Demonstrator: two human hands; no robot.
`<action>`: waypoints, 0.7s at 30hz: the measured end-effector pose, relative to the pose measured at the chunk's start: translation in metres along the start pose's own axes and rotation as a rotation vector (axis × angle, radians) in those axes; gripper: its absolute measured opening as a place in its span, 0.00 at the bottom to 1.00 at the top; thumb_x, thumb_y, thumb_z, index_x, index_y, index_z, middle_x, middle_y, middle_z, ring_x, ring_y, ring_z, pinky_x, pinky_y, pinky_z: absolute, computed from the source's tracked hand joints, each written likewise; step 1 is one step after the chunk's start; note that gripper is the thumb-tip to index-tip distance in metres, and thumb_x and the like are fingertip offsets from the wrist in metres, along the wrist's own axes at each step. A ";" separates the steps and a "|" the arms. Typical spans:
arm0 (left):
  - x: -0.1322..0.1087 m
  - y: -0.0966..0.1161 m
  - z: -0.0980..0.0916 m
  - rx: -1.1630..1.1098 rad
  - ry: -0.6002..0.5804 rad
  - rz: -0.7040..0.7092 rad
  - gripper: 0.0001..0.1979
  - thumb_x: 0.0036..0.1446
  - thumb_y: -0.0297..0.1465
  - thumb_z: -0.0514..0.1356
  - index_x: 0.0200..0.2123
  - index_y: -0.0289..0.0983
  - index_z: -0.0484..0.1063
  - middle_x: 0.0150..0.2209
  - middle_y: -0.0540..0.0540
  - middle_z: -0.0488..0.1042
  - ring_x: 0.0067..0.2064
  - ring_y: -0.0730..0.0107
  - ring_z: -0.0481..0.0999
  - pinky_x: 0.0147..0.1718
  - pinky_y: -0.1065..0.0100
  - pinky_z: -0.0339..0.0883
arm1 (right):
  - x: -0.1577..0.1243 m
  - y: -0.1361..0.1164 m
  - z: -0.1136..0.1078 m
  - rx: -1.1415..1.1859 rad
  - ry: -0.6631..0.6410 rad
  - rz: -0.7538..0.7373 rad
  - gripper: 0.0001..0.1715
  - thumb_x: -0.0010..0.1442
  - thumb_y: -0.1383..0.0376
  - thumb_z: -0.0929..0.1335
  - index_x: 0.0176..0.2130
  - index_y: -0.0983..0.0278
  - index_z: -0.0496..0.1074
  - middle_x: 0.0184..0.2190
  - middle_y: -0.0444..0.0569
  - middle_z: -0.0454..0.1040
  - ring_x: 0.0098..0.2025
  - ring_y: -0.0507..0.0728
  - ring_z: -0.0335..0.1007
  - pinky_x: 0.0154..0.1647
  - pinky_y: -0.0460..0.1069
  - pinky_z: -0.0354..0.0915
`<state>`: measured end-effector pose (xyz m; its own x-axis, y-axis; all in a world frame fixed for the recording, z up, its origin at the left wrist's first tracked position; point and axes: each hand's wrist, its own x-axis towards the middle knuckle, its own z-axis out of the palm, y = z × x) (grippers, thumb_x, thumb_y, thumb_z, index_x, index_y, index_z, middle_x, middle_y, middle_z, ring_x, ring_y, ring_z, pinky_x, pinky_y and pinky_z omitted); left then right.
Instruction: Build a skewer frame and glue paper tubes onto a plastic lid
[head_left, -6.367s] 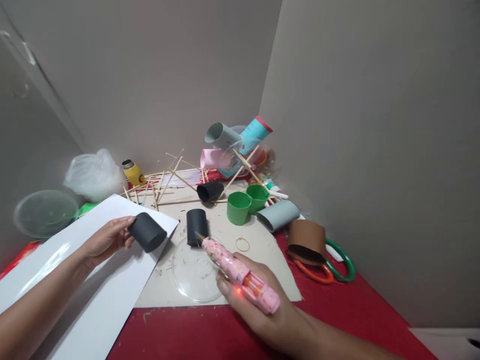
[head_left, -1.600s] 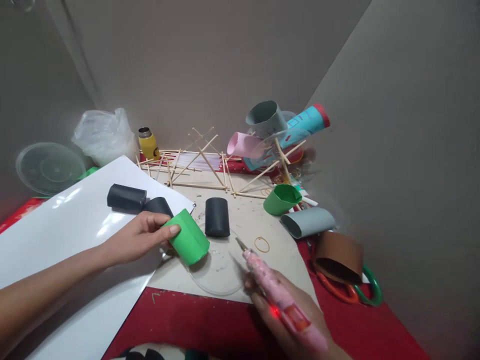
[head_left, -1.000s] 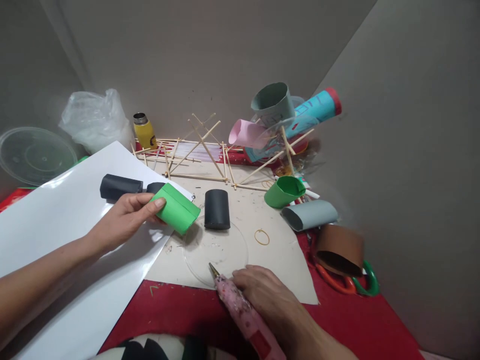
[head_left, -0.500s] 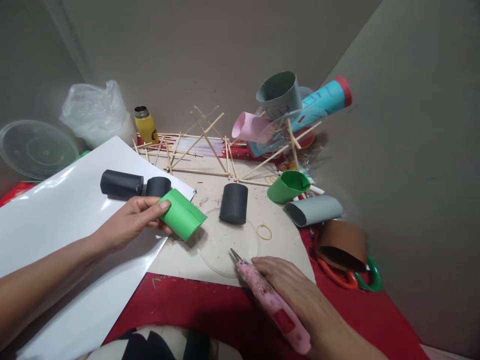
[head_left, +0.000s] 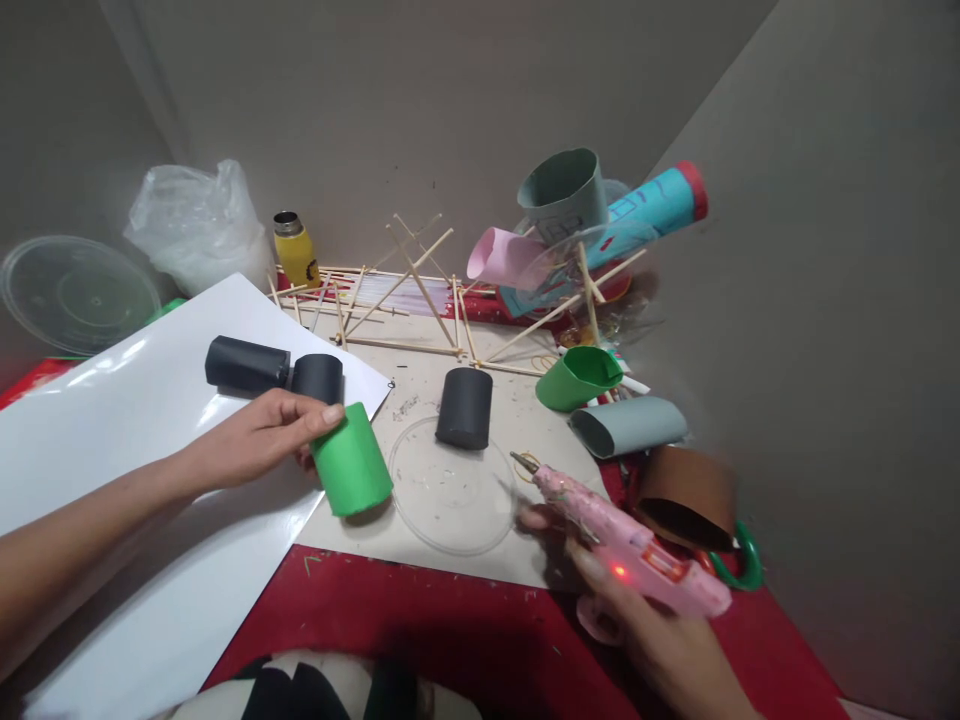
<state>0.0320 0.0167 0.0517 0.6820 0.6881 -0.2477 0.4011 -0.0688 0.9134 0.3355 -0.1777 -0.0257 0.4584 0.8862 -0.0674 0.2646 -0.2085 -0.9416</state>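
My left hand (head_left: 274, 435) pinches the upper left edge of a green paper tube (head_left: 352, 462), held above the edge of the white sheet. In my right hand (head_left: 622, 585) is a pink glue gun (head_left: 630, 540) with a red light lit; its metal nozzle points up and left. Between the hands lies a round clear plastic lid (head_left: 454, 510), and a black paper tube (head_left: 465, 408) stands at its back edge. Two more black tubes, one lying (head_left: 247, 365) and one beside it (head_left: 319, 378), are on the white sheet (head_left: 150, 420).
Frames of thin wooden sticks (head_left: 401, 347) stand at the back, near a yellow bottle (head_left: 296, 255) and a plastic bag (head_left: 199, 225). On the right are a green tube (head_left: 577, 378), a grey tube (head_left: 634, 427), a brown tube (head_left: 690, 490) and green-handled scissors (head_left: 746, 560).
My right hand has moved right with the glue gun, which has turned so its side and red light show. The green tube in my left hand has tilted more upright and dropped slightly.
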 end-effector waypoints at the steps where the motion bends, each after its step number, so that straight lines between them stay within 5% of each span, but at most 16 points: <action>1: 0.002 0.000 -0.002 0.009 0.013 0.002 0.23 0.61 0.47 0.55 0.24 0.35 0.73 0.22 0.50 0.74 0.26 0.74 0.72 0.29 0.75 0.65 | 0.000 0.000 0.000 0.050 -0.009 0.061 0.20 0.55 0.50 0.70 0.38 0.62 0.80 0.37 0.51 0.82 0.42 0.65 0.78 0.41 0.52 0.75; 7: 0.018 0.004 0.008 -0.047 0.047 0.013 0.24 0.60 0.48 0.54 0.26 0.33 0.73 0.22 0.48 0.74 0.26 0.72 0.73 0.29 0.72 0.67 | 0.011 -0.009 0.000 0.297 -0.114 0.090 0.19 0.59 0.53 0.68 0.43 0.61 0.79 0.47 0.52 0.79 0.52 0.65 0.73 0.57 0.56 0.65; 9: 0.021 0.007 0.017 -0.045 0.028 0.065 0.22 0.60 0.46 0.54 0.26 0.34 0.72 0.23 0.48 0.74 0.27 0.73 0.72 0.30 0.72 0.67 | 0.012 -0.014 0.001 0.262 -0.064 0.073 0.19 0.58 0.52 0.68 0.42 0.61 0.79 0.46 0.52 0.79 0.50 0.65 0.73 0.53 0.55 0.68; 14: 0.023 0.007 0.027 0.039 -0.045 0.161 0.20 0.62 0.43 0.53 0.29 0.33 0.74 0.26 0.49 0.73 0.29 0.72 0.70 0.31 0.72 0.66 | 0.004 -0.025 0.003 0.136 0.038 0.067 0.17 0.55 0.51 0.70 0.38 0.61 0.79 0.34 0.48 0.80 0.32 0.58 0.75 0.26 0.46 0.70; 21: 0.033 -0.001 0.012 0.243 0.088 0.247 0.20 0.63 0.41 0.52 0.27 0.33 0.70 0.24 0.51 0.69 0.26 0.76 0.67 0.26 0.75 0.62 | 0.012 -0.056 0.012 -0.041 -0.079 -0.085 0.17 0.50 0.51 0.73 0.35 0.60 0.81 0.26 0.48 0.78 0.31 0.61 0.75 0.26 0.48 0.71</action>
<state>0.0619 0.0310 0.0388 0.7255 0.6882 0.0099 0.3714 -0.4036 0.8362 0.3161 -0.1507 0.0220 0.3654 0.9307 -0.0153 0.3345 -0.1466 -0.9309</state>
